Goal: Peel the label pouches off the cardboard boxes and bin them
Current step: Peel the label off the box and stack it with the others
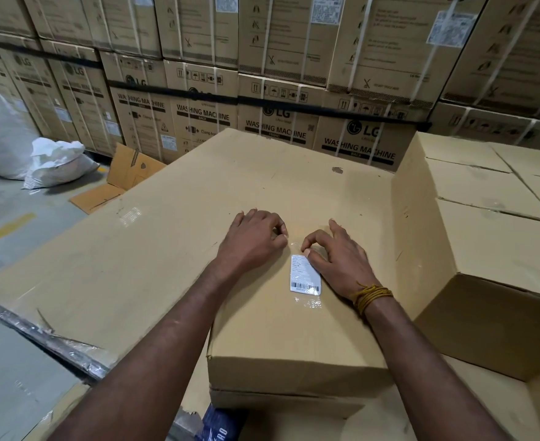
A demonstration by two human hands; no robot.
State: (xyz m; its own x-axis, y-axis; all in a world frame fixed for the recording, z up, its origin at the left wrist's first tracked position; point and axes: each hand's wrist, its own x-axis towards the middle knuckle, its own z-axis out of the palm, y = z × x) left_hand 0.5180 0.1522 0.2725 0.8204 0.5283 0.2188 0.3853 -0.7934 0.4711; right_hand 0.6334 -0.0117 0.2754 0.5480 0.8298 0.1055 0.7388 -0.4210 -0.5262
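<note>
A clear label pouch (305, 275) with a white barcode slip inside lies stuck flat on the top of a plain cardboard box (173, 237) in front of me. My left hand (252, 240) rests on the box just left of the pouch's far end, fingers curled, fingertips at the plastic edge. On the pouch's right side, my right hand (335, 259) has its thumb and forefinger bent at the pouch's top corner. Whether either hand has lifted the film I cannot tell.
A taller cardboard box (485, 237) stands close on the right. Stacked washing-machine cartons (281, 100) form a wall behind. White sacks (55, 163) and flattened cardboard (115, 186) lie on the floor at the left. A dark strap (39, 335) runs along the box's near-left edge.
</note>
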